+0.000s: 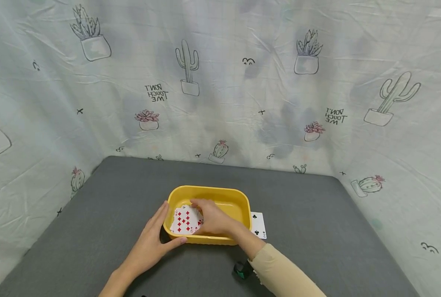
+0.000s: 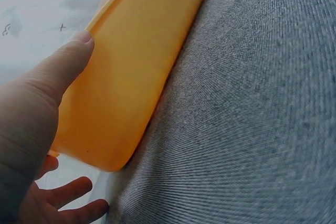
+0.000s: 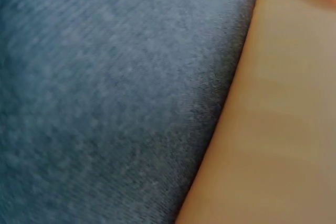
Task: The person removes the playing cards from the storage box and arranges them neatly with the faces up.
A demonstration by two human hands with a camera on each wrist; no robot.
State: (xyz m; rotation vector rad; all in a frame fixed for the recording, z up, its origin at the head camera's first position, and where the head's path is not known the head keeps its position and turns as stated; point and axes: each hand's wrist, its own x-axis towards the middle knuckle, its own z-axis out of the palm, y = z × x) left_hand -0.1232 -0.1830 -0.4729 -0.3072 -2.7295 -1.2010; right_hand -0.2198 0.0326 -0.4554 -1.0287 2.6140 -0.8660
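Note:
A yellow plastic tub stands on the grey surface with playing cards lying face up in its left part, a nine of diamonds on top. At the tub's front left corner is my left hand, fingers along the left side and thumb on the front rim. The left wrist view shows that thumb against the wall and the other fingers spread. My right hand reaches inside the tub, its curled fingers and thumb at the cards' right side, partly covering them. The right wrist view shows only the tub's outer wall.
Another playing card, a two of clubs, lies face up on the grey cloth-covered table, partly under the tub's right side. A small black object with a green patch is beside the right sleeve. A cactus-printed curtain surrounds the table.

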